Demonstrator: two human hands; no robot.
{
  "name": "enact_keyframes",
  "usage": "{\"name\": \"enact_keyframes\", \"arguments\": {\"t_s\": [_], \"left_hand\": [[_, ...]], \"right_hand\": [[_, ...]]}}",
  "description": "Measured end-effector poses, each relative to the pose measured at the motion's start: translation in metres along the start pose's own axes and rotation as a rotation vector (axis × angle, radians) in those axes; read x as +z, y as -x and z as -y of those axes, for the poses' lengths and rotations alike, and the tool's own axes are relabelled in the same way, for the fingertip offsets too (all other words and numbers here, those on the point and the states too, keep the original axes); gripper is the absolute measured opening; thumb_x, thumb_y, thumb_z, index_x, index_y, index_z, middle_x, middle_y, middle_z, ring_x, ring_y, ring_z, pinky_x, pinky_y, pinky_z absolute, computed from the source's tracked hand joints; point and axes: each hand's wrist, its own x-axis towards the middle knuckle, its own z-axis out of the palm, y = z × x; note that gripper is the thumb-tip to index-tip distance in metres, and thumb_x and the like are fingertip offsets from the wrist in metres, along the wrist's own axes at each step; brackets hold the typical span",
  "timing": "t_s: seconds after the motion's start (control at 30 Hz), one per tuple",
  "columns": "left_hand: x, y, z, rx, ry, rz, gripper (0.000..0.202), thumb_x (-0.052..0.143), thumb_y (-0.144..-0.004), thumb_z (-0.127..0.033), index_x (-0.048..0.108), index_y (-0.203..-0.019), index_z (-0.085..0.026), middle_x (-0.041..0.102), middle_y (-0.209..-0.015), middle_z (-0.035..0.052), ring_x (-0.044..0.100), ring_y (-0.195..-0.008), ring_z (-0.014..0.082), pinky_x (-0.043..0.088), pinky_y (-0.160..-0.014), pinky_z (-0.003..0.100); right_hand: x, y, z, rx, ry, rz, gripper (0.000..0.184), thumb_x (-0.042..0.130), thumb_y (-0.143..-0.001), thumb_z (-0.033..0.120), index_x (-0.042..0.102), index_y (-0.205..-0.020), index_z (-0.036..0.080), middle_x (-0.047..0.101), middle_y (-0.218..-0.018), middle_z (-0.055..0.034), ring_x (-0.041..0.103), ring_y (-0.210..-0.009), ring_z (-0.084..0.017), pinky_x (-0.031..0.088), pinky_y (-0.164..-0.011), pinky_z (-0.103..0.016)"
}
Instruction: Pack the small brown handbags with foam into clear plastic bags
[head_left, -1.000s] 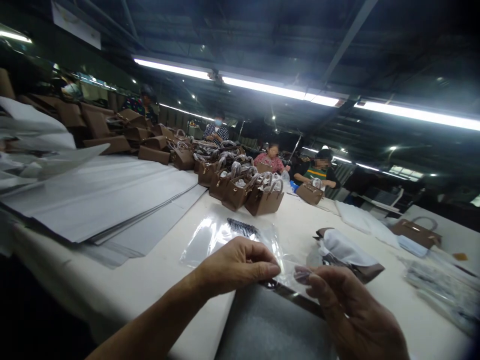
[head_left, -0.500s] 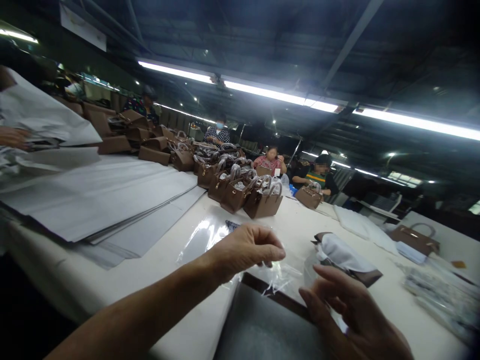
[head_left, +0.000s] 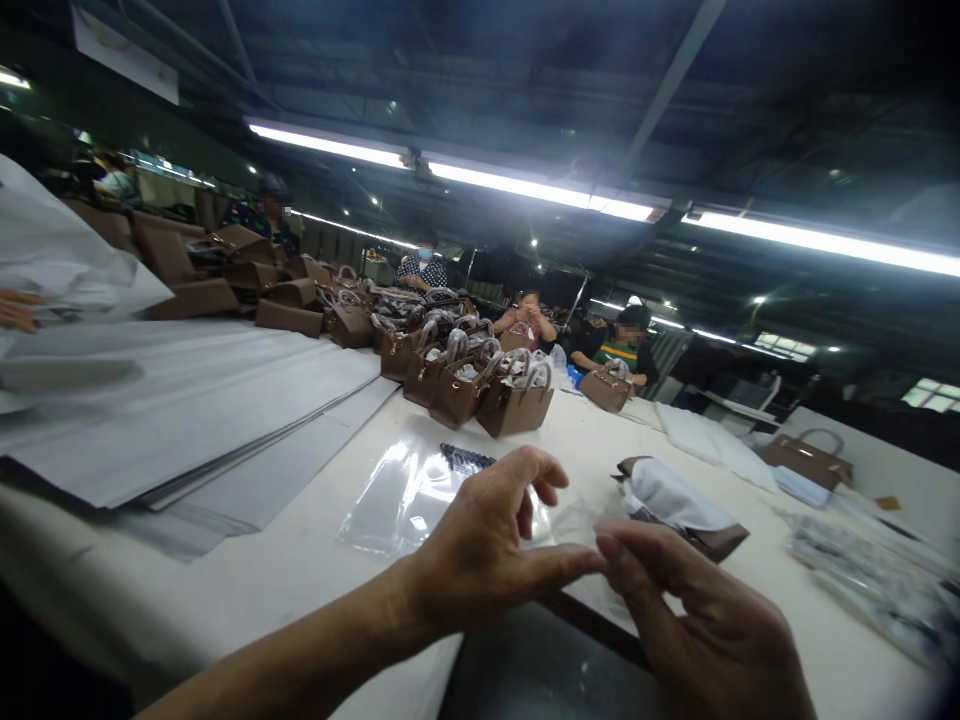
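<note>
My left hand (head_left: 487, 545) and my right hand (head_left: 697, 620) meet fingertip to fingertip over the near table edge, pinching a small clear plastic bag (head_left: 581, 520) between them. Other fingers of the left hand are raised. Just behind lies a stack of clear plastic bags (head_left: 405, 490) with a dark printed strip. To the right rests a brown leather piece wrapped in white paper (head_left: 671, 505). A dark grey flat sheet (head_left: 525, 670) lies under my hands.
Rows of small brown handbags (head_left: 480, 385) stand mid-table. Large grey paper sheets (head_left: 187, 400) are stacked at left, where another person's hand (head_left: 15, 310) holds white paper. Several people sit at the far end. A brown bag (head_left: 806, 460) and clear packets (head_left: 870, 580) lie at right.
My left hand dropped and swung right until its thumb and forefinger met the right hand's fingertips on the clear bag. The view shifted slightly left.
</note>
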Motion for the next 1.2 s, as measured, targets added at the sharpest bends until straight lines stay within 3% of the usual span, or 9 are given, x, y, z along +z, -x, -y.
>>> {"name": "enact_keyframes", "arguments": {"t_s": [0.1,0.23,0.37,0.47,0.57,0.67,0.8,0.93,1.2], "left_hand": [[-0.005,-0.001,0.005,-0.265,0.153,0.220,0.021,0.064,-0.073,-0.031,0.054,-0.072,-0.013,0.044,-0.059,-0.0042,0.038,-0.053,0.0076,0.030,-0.048,0.019],[-0.011,0.001,0.003,-0.249,0.072,0.173,0.016,0.065,-0.071,-0.026,0.059,-0.077,-0.013,0.052,-0.071,-0.0013,0.045,-0.065,0.0100,0.034,-0.058,0.020],[-0.010,0.007,-0.002,-0.271,0.114,0.244,0.013,0.060,-0.075,-0.025,0.061,-0.078,-0.012,0.056,-0.073,0.0012,0.050,-0.067,0.0115,0.038,-0.060,0.021],[-0.007,0.014,-0.001,-0.068,-0.034,0.119,0.008,0.057,-0.076,-0.016,0.060,-0.070,-0.012,0.054,-0.071,0.0012,0.050,-0.068,0.0111,0.038,-0.061,0.021],[-0.006,0.017,0.005,0.188,-0.186,0.045,0.005,0.057,-0.076,-0.013,0.061,-0.073,-0.012,0.053,-0.069,0.0013,0.049,-0.068,0.0115,0.038,-0.061,0.021],[-0.008,0.018,0.011,0.261,-0.246,0.054,0.013,0.060,-0.077,-0.018,0.063,-0.088,-0.014,0.051,-0.069,0.0006,0.048,-0.065,0.0108,0.039,-0.059,0.021],[-0.013,0.025,0.011,0.418,-0.291,0.122,0.019,0.055,-0.081,-0.016,0.065,-0.097,-0.020,0.047,-0.074,0.0009,0.047,-0.066,0.0094,0.040,-0.060,0.020],[-0.017,0.039,0.010,0.551,-0.364,0.152,0.024,0.056,-0.079,-0.014,0.063,-0.102,-0.017,0.049,-0.082,0.0049,0.045,-0.078,0.0149,0.044,-0.071,0.028],[-0.009,0.049,0.013,0.625,-0.286,-0.016,0.011,0.060,-0.077,-0.012,0.066,-0.086,-0.015,0.057,-0.072,0.0030,0.051,-0.078,0.0152,0.045,-0.089,0.039]], "right_hand": [[0.005,0.006,-0.005,-0.012,0.047,-0.130,0.022,0.057,-0.075,0.045,0.065,-0.075,0.025,0.064,-0.071,0.0017,0.058,-0.061,-0.013,0.045,-0.058,-0.020],[0.009,0.011,-0.007,-0.012,0.042,-0.198,0.021,0.058,-0.075,0.045,0.064,-0.076,0.025,0.063,-0.068,0.0018,0.057,-0.060,-0.013,0.045,-0.058,-0.022],[0.008,0.016,-0.007,-0.056,0.032,-0.296,0.018,0.060,-0.075,0.041,0.062,-0.076,0.023,0.063,-0.071,0.0005,0.057,-0.062,-0.013,0.044,-0.057,-0.022],[0.003,0.017,-0.008,-0.046,-0.002,-0.212,0.026,0.064,-0.072,0.040,0.060,-0.092,0.023,0.062,-0.079,0.0004,0.057,-0.065,-0.013,0.044,-0.054,-0.020],[-0.001,0.017,-0.010,-0.031,-0.062,0.024,0.034,0.066,-0.069,0.039,0.060,-0.101,0.026,0.061,-0.082,0.0012,0.058,-0.068,-0.012,0.043,-0.052,-0.018],[0.000,0.020,-0.011,-0.118,-0.130,0.116,0.008,0.059,-0.078,0.028,0.064,-0.082,0.024,0.059,-0.074,0.0010,0.056,-0.064,-0.010,0.043,-0.056,-0.017],[-0.003,0.028,-0.018,-0.308,-0.164,0.048,0.018,0.054,-0.080,0.015,0.062,-0.093,0.024,0.057,-0.083,-0.0022,0.057,-0.074,-0.011,0.045,-0.062,-0.017],[-0.015,0.036,-0.029,-0.454,-0.064,0.201,0.023,0.057,-0.078,0.015,0.063,-0.098,0.024,0.056,-0.095,-0.0047,0.059,-0.084,-0.013,0.049,-0.068,-0.016],[0.003,0.055,-0.033,-0.368,-0.186,-0.065,0.021,0.053,-0.079,0.017,0.066,-0.093,0.025,0.057,-0.103,-0.0056,0.056,-0.098,-0.020,0.048,-0.084,-0.030]]}}
